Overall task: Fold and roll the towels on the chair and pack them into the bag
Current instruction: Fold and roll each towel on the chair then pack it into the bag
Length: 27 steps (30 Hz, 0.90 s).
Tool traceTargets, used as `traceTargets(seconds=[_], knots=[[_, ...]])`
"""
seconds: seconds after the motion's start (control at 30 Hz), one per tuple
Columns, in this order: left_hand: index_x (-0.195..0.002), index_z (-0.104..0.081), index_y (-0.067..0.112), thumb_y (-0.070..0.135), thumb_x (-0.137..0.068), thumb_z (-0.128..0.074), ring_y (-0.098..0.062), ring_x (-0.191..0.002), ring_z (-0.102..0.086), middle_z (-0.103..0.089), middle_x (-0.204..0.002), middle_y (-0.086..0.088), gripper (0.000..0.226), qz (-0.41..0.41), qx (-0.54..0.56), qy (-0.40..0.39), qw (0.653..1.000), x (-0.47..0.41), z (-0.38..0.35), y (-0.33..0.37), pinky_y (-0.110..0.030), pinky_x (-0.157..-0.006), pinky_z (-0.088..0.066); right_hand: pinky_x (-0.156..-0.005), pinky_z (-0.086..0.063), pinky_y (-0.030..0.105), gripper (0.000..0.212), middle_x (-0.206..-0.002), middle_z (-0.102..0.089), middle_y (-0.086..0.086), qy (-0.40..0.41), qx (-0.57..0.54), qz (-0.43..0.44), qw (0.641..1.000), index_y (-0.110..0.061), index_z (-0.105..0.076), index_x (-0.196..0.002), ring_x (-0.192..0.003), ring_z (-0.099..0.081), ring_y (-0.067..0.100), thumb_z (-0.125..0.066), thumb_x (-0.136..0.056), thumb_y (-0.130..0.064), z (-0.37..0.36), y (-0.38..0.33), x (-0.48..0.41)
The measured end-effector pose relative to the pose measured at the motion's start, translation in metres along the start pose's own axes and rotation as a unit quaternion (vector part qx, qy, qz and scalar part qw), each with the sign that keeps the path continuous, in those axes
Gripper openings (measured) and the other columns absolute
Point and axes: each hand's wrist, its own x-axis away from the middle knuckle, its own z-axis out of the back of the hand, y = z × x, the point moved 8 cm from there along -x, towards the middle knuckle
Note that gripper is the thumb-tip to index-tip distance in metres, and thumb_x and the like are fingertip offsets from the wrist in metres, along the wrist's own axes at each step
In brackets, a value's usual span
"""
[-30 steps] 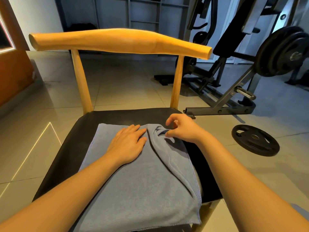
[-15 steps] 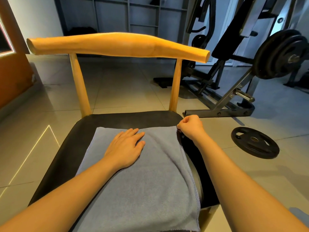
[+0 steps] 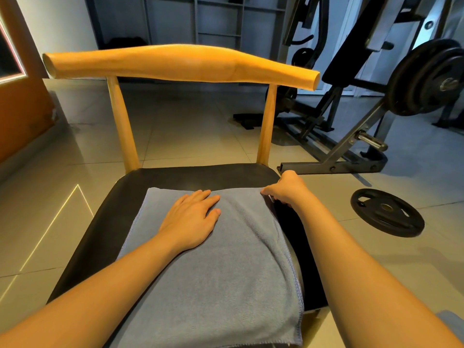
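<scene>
A grey-blue towel (image 3: 226, 272) lies spread over the black seat of a wooden chair (image 3: 175, 177), its near edge hanging over the seat's front. My left hand (image 3: 193, 217) rests flat on the towel's far middle, fingers straight. My right hand (image 3: 286, 189) pinches the towel's far right corner, fingers curled, at the seat's right side. No bag is in view.
The chair's curved wooden backrest (image 3: 175, 66) rises behind the seat. A weight bench frame (image 3: 339, 162) and a loaded barbell plate stack (image 3: 426, 79) stand to the right. A loose weight plate (image 3: 386, 212) lies on the tiled floor. Grey shelving (image 3: 195, 18) lines the back wall.
My right hand pulled the bunched right part of the towel outward to the right, flattening the fold. The left hand stayed pressed on the towel.
</scene>
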Motion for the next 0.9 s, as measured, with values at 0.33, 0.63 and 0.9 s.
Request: traceTargets(seconds=[0.33,0.63,0.9], knots=[[-0.158,-0.03,0.034,0.051,-0.107,-0.029,-0.016,-0.154,-0.019,-0.025,-0.166,0.006,0.053,-0.002,-0.004,0.002,1.0,0.001,0.001,0.001,-0.04,-0.126,-0.013,-0.052,-0.04,0.03,0.013,-0.073,-0.055,0.009,-0.006,-0.051,-0.015,0.999,-0.004,-0.066,-0.093,-0.061,-0.049,0.02,-0.072,-0.092,-0.015,0.004,0.005,-0.01],[-0.159,-0.03,0.029,0.05,-0.106,-0.034,-0.019,-0.153,-0.02,-0.027,-0.166,0.001,0.056,0.013,0.003,0.009,1.0,0.003,0.006,0.003,-0.039,-0.124,-0.014,-0.061,-0.047,0.035,0.022,-0.083,-0.064,0.005,0.064,0.081,0.055,0.993,-0.014,-0.06,-0.09,-0.082,-0.064,0.027,-0.062,-0.095,-0.035,0.001,-0.01,-0.009],[-0.133,-0.059,0.025,0.038,-0.094,-0.061,-0.022,-0.114,-0.059,-0.064,-0.126,-0.001,0.041,0.101,-0.049,-0.044,0.993,-0.015,0.067,-0.076,-0.041,-0.098,-0.049,-0.079,-0.058,0.043,0.014,-0.082,-0.071,0.009,-0.052,0.065,0.103,0.991,-0.008,-0.07,-0.086,-0.083,-0.066,0.024,-0.075,-0.085,-0.021,-0.012,-0.021,0.001]])
